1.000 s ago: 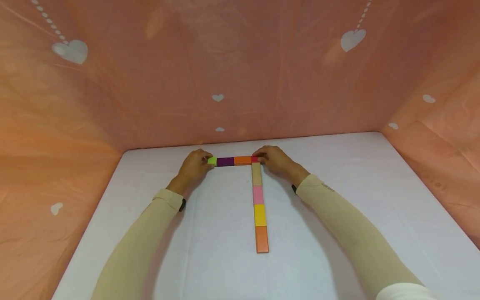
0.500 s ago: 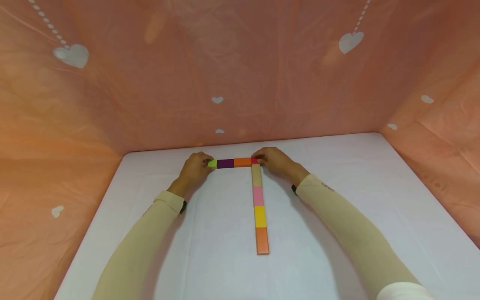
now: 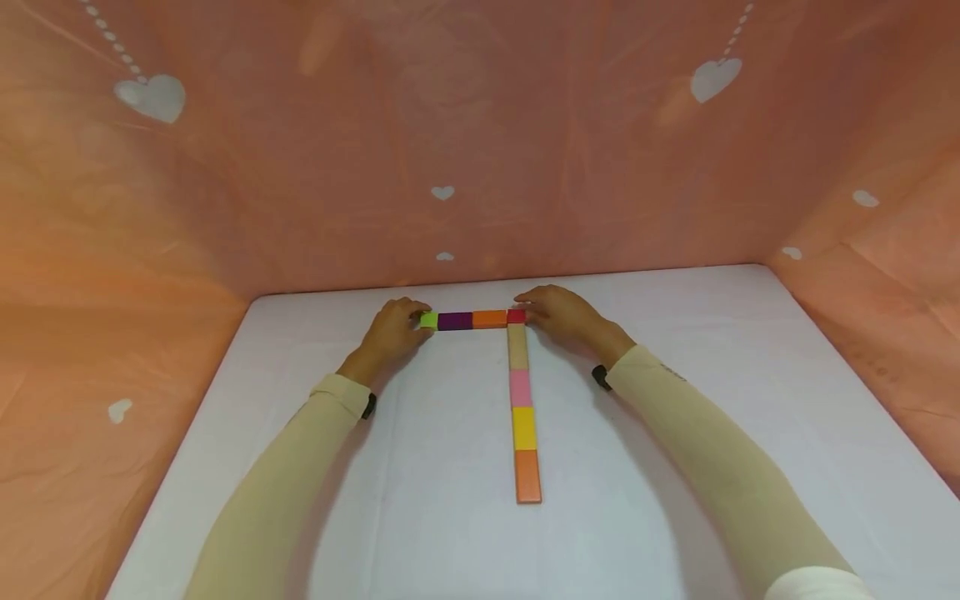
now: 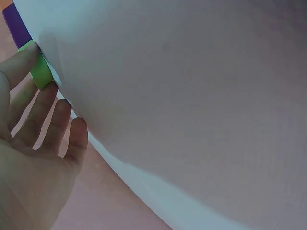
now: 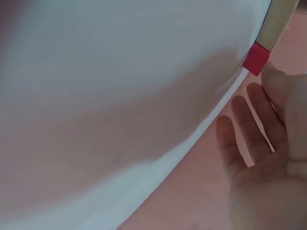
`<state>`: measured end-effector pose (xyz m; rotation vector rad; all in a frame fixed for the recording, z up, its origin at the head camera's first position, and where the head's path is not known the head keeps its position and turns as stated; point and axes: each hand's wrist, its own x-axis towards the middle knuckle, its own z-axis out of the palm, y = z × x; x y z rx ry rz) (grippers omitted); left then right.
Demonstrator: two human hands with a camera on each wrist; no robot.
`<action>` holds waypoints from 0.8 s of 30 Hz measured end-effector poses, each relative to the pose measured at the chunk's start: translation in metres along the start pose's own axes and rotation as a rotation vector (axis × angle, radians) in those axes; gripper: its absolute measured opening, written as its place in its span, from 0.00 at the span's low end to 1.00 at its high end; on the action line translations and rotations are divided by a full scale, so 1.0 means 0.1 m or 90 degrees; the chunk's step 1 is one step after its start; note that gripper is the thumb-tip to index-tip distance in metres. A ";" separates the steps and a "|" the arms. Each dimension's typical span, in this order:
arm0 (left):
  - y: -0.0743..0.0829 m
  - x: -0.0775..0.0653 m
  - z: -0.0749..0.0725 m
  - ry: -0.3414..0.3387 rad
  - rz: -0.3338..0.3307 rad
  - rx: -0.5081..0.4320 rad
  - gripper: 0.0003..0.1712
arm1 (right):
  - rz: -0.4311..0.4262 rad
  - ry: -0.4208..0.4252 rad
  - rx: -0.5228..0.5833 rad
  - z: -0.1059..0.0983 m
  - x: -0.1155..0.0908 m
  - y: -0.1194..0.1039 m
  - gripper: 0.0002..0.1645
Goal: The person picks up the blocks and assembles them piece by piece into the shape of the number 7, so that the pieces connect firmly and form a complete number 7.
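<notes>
Flat coloured blocks form two joined rows on the white tabletop. Across the far side run a green block (image 3: 429, 321), a purple block (image 3: 455, 321), an orange block (image 3: 490, 319) and, at the corner, a small red block (image 3: 517, 317). From the red one a second row extends toward me: plain wood (image 3: 518, 346), pink (image 3: 520, 387), yellow (image 3: 524, 428) and orange (image 3: 528, 477) blocks. My left hand (image 3: 390, 335) pinches the green block's outer end between thumb and fingers. Beside the red block (image 5: 257, 59), my right hand (image 3: 566, 318) has its fingers spread and loosely bent, thumb close to the block.
The white tabletop (image 3: 435, 467) ends at a back edge just beyond the far row. Orange cloth (image 3: 495, 150) with pale hearts hangs behind it and at both sides. Dark bands show at both wrists, below the beige sleeves (image 3: 720, 450).
My right fingers have let go of the red block and drawn slightly back to the right. The left hand keeps its pinch on the green block. The view has shifted a little.
</notes>
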<state>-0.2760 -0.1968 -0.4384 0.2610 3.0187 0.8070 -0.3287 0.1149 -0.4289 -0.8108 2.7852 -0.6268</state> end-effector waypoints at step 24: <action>-0.25 -0.08 -0.09 -0.056 0.029 -0.029 0.34 | -0.011 0.056 -0.125 -0.06 -0.14 0.24 0.27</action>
